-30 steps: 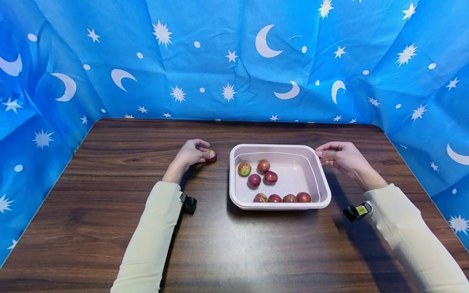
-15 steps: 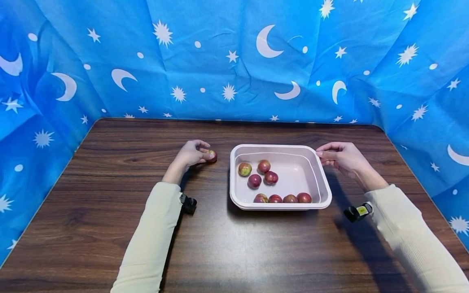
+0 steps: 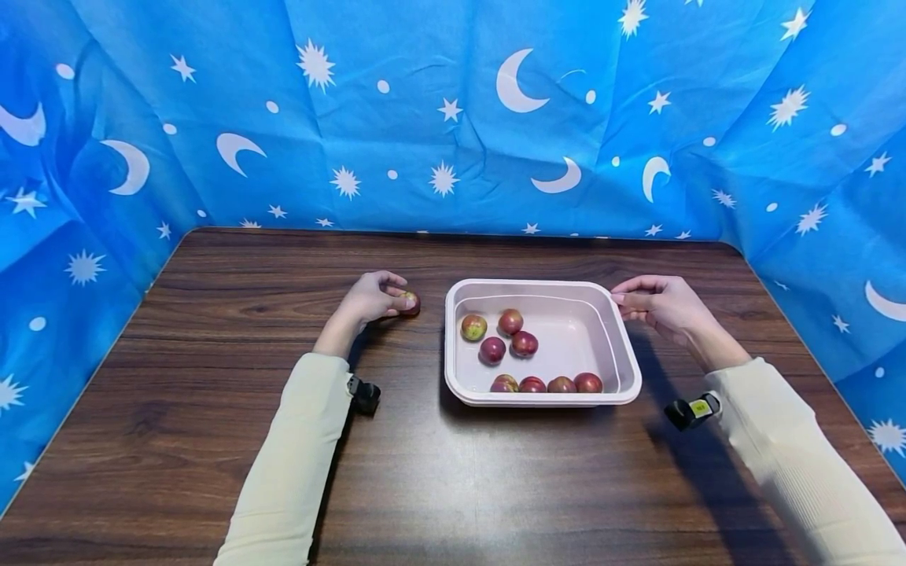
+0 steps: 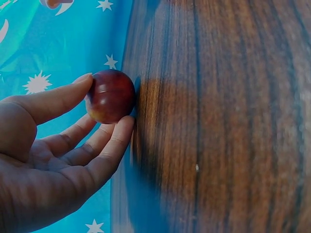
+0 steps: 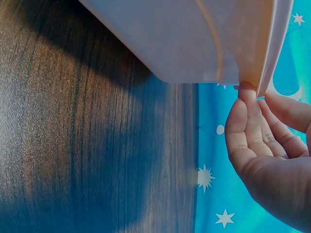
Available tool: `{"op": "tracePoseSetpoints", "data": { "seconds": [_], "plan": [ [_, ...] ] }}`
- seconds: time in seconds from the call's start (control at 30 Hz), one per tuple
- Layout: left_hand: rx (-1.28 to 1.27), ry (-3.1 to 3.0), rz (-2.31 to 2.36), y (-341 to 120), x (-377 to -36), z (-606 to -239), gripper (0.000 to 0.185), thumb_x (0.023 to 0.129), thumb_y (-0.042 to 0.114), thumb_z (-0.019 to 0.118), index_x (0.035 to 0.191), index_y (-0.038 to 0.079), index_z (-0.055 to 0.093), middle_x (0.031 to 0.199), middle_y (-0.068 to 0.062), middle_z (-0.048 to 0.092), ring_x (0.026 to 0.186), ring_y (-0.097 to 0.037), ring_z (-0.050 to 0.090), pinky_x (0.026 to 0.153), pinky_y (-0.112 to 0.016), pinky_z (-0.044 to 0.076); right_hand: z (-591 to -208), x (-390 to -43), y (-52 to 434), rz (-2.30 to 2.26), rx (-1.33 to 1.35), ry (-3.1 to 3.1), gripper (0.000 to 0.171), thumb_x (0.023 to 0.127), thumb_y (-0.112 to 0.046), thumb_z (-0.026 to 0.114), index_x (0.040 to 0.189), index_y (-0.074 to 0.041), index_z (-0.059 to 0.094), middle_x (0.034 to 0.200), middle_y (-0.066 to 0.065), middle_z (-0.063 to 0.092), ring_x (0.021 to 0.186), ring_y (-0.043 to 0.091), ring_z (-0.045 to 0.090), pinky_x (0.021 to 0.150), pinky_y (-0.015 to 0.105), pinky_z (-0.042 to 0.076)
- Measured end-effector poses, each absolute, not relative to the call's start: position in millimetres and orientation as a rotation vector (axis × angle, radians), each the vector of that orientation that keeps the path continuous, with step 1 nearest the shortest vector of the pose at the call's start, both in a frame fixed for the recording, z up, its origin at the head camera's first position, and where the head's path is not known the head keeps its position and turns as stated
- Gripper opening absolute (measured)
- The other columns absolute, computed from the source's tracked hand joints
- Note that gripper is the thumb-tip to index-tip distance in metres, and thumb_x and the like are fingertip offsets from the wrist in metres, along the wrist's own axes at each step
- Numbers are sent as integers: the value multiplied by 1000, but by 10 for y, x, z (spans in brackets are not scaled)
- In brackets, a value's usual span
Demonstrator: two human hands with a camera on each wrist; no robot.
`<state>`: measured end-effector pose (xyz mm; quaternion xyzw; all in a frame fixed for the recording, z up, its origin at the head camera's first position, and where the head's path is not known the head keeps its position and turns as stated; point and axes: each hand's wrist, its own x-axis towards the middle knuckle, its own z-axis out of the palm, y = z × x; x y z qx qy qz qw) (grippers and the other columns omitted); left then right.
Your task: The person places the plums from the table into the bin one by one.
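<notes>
On the table left of the basin, my left hand (image 3: 371, 297) holds a dark red plum (image 4: 112, 97) between thumb and fingertips, as the left wrist view shows close up. A pale rectangular plastic basin (image 3: 545, 398) stands at the middle right of the table. Several red and yellowish plums lie in it: a loose group with a yellow-green plum (image 3: 473, 327) on the left, and a row along the near wall, partly hidden by the rim. At the basin's far right corner, my right hand (image 3: 664, 303) pinches the rim, thumb above and fingers beneath in the right wrist view.
The brown wood-grain table (image 3: 453, 487) reaches back to a blue curtain (image 3: 425, 118) with white moons and stars, which also hangs along both sides. A black wrist camera (image 3: 364, 394) is strapped at the left sleeve, another camera (image 3: 690, 410) at the right.
</notes>
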<state>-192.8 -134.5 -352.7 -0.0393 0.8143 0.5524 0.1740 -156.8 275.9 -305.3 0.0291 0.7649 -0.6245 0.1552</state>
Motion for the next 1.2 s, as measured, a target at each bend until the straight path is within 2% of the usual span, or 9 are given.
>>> {"op": "tracePoseSetpoints", "data": {
  "seconds": [0.27, 0.53, 1.2],
  "plan": [
    [-103, 2291, 1547, -1352, -1938, -3549, 43, 85, 1, 62, 124, -4, 46, 112, -18, 51, 91, -21, 54, 82, -33, 48, -3057, -1564, 2756, -1825, 77, 2163, 7, 86, -6, 62, 89, -7, 68, 80, 0, 66, 69, 14, 63, 68, 26, 53],
    [-137, 2305, 1575, -1358, -1911, -3495, 41, 85, 3, 63, 122, -1, 49, 112, -18, 51, 97, -26, 54, 83, -35, 48, -3057, -1562, 2761, -1824, 83, 2159, 7, 86, -6, 62, 89, -8, 68, 80, 0, 66, 69, 14, 63, 68, 26, 53],
    [-123, 2315, 1625, -1400, -1801, -3297, 42, 86, 10, 63, 124, 0, 47, 115, -20, 52, 101, -30, 54, 88, -40, 46, -3064, -1564, 2744, -1883, 79, 2108, 10, 85, -3, 62, 84, -10, 69, 78, 3, 66, 66, 14, 62, 65, 25, 53]
  ]
}}
